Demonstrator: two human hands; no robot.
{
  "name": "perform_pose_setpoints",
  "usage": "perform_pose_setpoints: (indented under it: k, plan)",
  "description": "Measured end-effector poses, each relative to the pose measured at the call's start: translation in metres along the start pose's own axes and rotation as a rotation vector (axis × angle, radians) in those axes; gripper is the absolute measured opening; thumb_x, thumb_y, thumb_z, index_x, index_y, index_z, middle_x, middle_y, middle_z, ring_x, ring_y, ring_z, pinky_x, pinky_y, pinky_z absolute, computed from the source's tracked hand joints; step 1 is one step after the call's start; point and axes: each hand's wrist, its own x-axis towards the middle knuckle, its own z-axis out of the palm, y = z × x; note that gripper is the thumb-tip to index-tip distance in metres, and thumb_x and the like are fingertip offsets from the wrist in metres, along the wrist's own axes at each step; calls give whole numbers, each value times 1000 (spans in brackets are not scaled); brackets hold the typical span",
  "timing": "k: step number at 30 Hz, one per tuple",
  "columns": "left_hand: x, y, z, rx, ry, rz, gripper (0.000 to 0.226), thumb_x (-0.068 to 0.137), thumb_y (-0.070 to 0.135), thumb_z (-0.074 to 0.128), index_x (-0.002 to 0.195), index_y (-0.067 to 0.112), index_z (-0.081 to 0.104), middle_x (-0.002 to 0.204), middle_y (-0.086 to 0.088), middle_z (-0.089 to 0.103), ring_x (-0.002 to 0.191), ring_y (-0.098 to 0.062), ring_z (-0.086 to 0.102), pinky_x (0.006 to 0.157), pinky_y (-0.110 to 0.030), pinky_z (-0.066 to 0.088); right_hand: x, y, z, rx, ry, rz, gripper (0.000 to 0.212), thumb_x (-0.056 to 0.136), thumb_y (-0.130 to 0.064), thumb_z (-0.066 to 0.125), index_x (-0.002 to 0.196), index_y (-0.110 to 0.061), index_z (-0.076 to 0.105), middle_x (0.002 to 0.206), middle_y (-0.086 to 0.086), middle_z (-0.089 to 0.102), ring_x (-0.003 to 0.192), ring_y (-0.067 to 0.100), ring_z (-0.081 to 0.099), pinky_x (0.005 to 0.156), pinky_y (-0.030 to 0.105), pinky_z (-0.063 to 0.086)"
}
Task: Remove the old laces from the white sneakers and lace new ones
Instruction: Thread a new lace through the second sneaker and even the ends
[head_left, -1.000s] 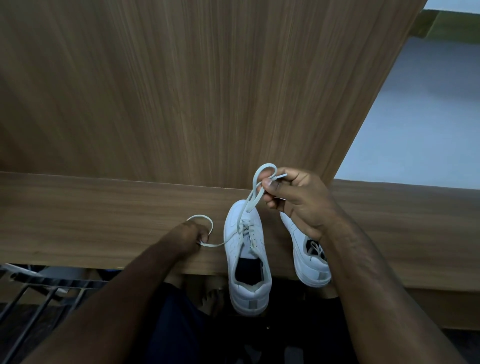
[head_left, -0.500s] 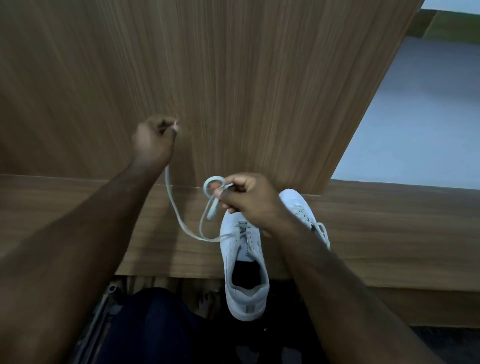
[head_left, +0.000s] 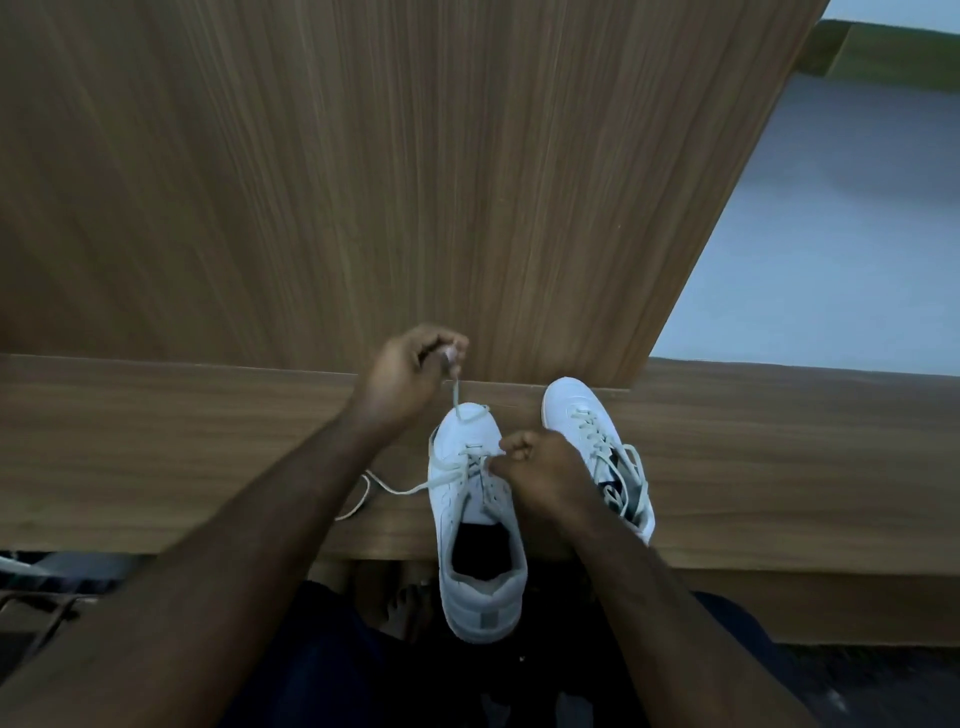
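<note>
Since before, our left hand dropped nearer the sneaker, fingers pinching its lace; our right hand pinched lace at the eyelets.

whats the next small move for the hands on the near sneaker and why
Probably keep drawing the lace up and away with the left hand, which pinches its end beyond the toe, while the right hand grips at the eyelets of the near sneaker. Slack lace still loops on the wooden ledge to the shoe's left.
</note>
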Motion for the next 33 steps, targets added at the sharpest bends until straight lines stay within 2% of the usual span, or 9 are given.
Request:
perform_pose_setpoints:
  k: [3, 6, 10, 15, 17, 22, 25, 31, 33]
  plan:
    - [-34, -22, 22, 259, -91, -62, 24, 98, 14, 56, 112, 23, 73, 100, 9, 73, 92, -6, 66, 81, -24, 48, -10, 5, 11, 22, -95, 44, 34, 72, -39, 83, 97, -22, 67, 92, -3, 70, 90, 15, 67, 86, 33, 54]
    - [-58, -32, 38, 258, -78, -143, 16, 91, 15, 63, 100, 26, 71, 84, 10, 72, 78, -7, 64, 73, -24, 45, -12, 10, 16, -30, -84, 16, 42, 69, -50, 81, 92, -17, 70, 90, -2, 72, 89, 14, 68, 87, 38, 55]
    - [-73, -39, 50, 321, -80, -166, 7, 83, 21, 70, 84, 26, 73, 75, 11, 70, 73, -4, 63, 70, -25, 48, -12, 18, 11, 6, -91, 8, 24, 81, -38, 70, 87, -15, 74, 84, 0, 74, 85, 16, 69, 82, 35, 54]
    - [-75, -39, 58, 343, -94, -201, 12, 75, 27, 64, 79, 26, 74, 71, 15, 69, 70, -2, 62, 65, -17, 43, -8, 28, 10, -12, -41, -28, 27, 95, -28, 51, 85, -11, 71, 79, 3, 70, 79, 21, 65, 74, 35, 51]
    - [-76, -38, 61, 366, -75, -211, 7, 77, 20, 67, 74, 23, 72, 67, 14, 66, 68, -3, 60, 62, -16, 40, -8, 31, 9, 73, -56, -6, 25, 96, -26, 52, 87, -13, 72, 81, 1, 73, 81, 20, 67, 77, 34, 53]
    - [-73, -37, 68, 440, -96, -180, 7, 79, 20, 65, 75, 22, 71, 76, 8, 70, 75, -10, 62, 70, -27, 47, -10, 34, 8, 213, -68, 23, 26, 96, -19, 51, 84, -20, 74, 81, -7, 74, 82, 12, 67, 84, 35, 54]
    - [-71, -37, 72, 490, -105, -137, 6, 80, 20, 65, 76, 21, 69, 81, 6, 69, 78, -13, 61, 71, -29, 45, -10, 34, 9, 232, -80, 27, 27, 95, -19, 49, 92, -16, 76, 86, -3, 76, 89, 19, 71, 86, 41, 55]
    - [-68, -36, 76, 559, -103, -122, 8, 80, 16, 62, 75, 19, 67, 81, 2, 67, 79, -18, 60, 67, -28, 40, -12, 33, 9, 257, -89, 20, 30, 85, -32, 50, 88, -16, 75, 88, 10, 75, 86, 29, 71, 84, 48, 55]
    - [-68, -34, 77, 599, -112, -121, 8, 80, 16, 60, 74, 19, 65, 81, 1, 66, 77, -19, 58, 65, -29, 39, -12, 34, 9, 282, -93, 21, 27, 91, -26, 51, 89, -17, 76, 90, 9, 76, 92, 31, 70, 85, 47, 55]
